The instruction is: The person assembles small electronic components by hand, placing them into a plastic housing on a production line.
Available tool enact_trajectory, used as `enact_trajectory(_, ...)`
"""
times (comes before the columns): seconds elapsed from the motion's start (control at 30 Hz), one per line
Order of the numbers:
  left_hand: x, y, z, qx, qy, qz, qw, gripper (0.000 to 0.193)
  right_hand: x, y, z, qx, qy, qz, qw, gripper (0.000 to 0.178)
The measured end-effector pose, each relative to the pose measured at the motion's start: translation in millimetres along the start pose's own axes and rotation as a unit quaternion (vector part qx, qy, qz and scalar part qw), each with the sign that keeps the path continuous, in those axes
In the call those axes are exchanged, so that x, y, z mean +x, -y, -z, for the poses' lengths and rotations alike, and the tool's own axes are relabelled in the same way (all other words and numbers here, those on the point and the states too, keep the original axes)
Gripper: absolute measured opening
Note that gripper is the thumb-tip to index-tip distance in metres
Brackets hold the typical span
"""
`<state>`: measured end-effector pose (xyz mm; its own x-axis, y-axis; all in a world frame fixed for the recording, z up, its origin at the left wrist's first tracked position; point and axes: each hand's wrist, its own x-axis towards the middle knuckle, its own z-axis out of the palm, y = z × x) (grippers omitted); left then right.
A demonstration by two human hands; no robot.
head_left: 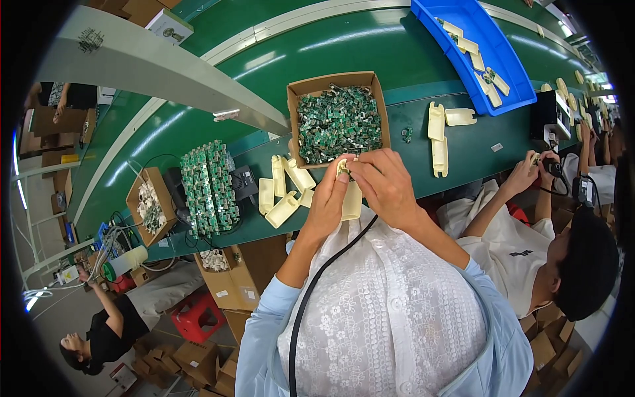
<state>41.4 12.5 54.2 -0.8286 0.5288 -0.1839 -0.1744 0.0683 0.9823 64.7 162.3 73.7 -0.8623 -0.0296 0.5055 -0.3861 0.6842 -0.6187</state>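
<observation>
A worker's left hand (329, 198) and right hand (382, 187) meet above a green workbench (370, 53), fingertips of both pinched together on a small cream plastic housing (344, 166) that sits between them, just below the near edge of a cardboard box of green circuit boards (337, 119). A second cream shell (352, 201) lies under the palms, between the two hands. More cream shells (284, 188) rest just left of the left-hand fingers; a blue tray (512, 63) stands well right.
</observation>
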Motion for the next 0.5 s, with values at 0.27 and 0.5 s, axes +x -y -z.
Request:
enact_trajectory(0.27,-2,6,-1,-0.062,-0.024,0.038,0.997,0.039,0,-2,1,-0.012,0.03,-0.013,0.999,0.019)
enact_trajectory(0.5,-2,-3,-5,-0.197,-0.054,0.071,0.976,0.039,-15,-8,-8,0.409,0.045,-0.315,0.855,0.031)
